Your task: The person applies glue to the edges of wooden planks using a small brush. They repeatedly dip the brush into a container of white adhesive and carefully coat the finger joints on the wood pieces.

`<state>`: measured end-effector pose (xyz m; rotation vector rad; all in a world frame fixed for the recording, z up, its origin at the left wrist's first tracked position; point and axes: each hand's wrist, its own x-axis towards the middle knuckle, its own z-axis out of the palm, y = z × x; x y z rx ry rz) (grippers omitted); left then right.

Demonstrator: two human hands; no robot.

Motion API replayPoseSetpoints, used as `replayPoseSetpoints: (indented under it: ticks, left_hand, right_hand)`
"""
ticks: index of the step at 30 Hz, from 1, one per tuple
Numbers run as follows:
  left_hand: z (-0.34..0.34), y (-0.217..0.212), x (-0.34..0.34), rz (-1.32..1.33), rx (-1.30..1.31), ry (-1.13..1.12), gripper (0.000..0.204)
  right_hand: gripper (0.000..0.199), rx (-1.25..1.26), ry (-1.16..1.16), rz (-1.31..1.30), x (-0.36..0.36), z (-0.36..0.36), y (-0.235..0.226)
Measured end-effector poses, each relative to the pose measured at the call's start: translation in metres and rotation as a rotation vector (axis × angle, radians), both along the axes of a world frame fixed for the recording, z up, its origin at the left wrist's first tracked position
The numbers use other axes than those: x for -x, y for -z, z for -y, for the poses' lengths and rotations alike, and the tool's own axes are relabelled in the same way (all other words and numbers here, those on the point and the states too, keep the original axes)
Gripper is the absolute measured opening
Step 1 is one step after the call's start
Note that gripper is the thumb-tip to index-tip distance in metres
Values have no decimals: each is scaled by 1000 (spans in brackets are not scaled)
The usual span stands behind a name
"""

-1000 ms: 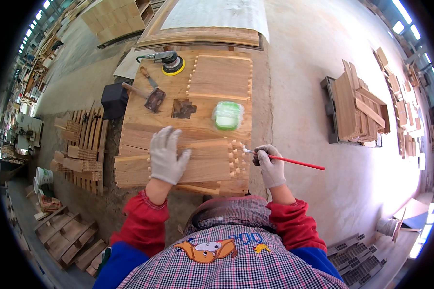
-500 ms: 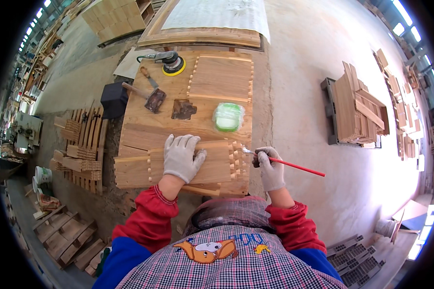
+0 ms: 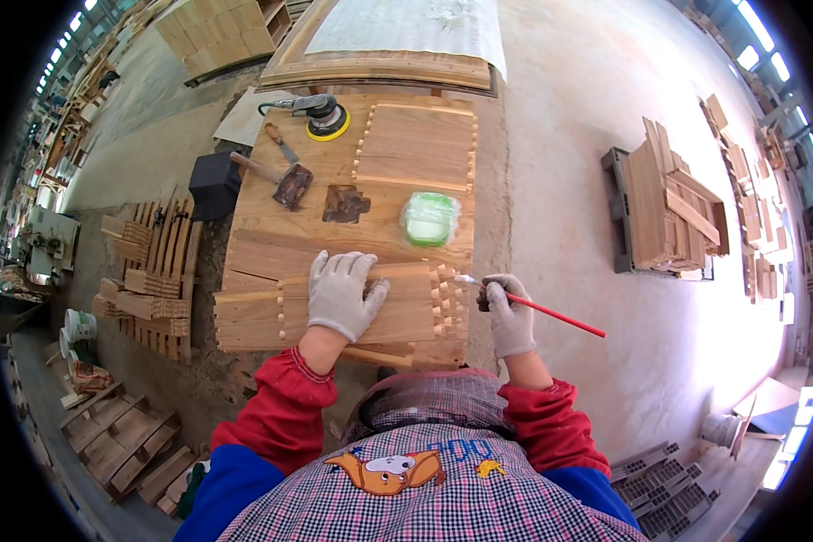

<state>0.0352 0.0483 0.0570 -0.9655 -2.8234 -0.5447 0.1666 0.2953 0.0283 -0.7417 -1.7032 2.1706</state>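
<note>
My gloved left hand [image 3: 345, 296] lies flat on a dovetailed wooden board [image 3: 402, 316], fingers spread, on the near part of the workbench. This board rests over other boards [image 3: 244, 323] whose notched ends show to both sides. In my gloved right hand [image 3: 509, 316] is a thin brush [image 3: 560, 321] with a red handle. Its pale tip reaches the dovetails at the board's right end; whether it touches the wood is hard to tell. Beyond the boards sits a green-and-white tub [image 3: 430, 219] wrapped in clear plastic.
On the bench [image 3: 280, 237] lie a mallet [image 3: 291, 185], a scraper-like tool [image 3: 282, 143], a disc sander [image 3: 327, 117] and another dovetailed panel [image 3: 415, 144]. A black box [image 3: 215, 185] stands off the left edge. Stacked wood [image 3: 668, 199] is on the floor at right, more pieces [image 3: 154, 280] at left.
The brush and my right hand have shifted very slightly, with the brush tip a little nearer the dovetails' far side. My left hand stays in place on the board.
</note>
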Motion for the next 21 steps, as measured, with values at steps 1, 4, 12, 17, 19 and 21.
replayPoseSetpoints:
  ticks: [1, 4, 12, 17, 19, 21]
  left_hand:
    - [0, 0, 0, 1, -1, -2, 41]
    - [0, -1, -1, 31, 3, -6, 41]
    - [-1, -1, 0, 16, -6, -9, 40]
    - [-1, -1, 0, 23, -10, -9, 39]
    - [-1, -1, 0, 27, -8, -11, 39]
    - [-1, -1, -1, 25, -11, -11, 39]
  right_hand:
    - [11, 17, -11, 14, -2, 3, -1]
    - [11, 107, 38, -40, -4, 5, -6]
    - [15, 85, 29, -34, -3, 3, -2]
    - [11, 30, -6, 8, -8, 6, -11]
    - [11, -1, -34, 22, -12, 7, -12]
    - [11, 0, -56, 38, -16, 9, -15]
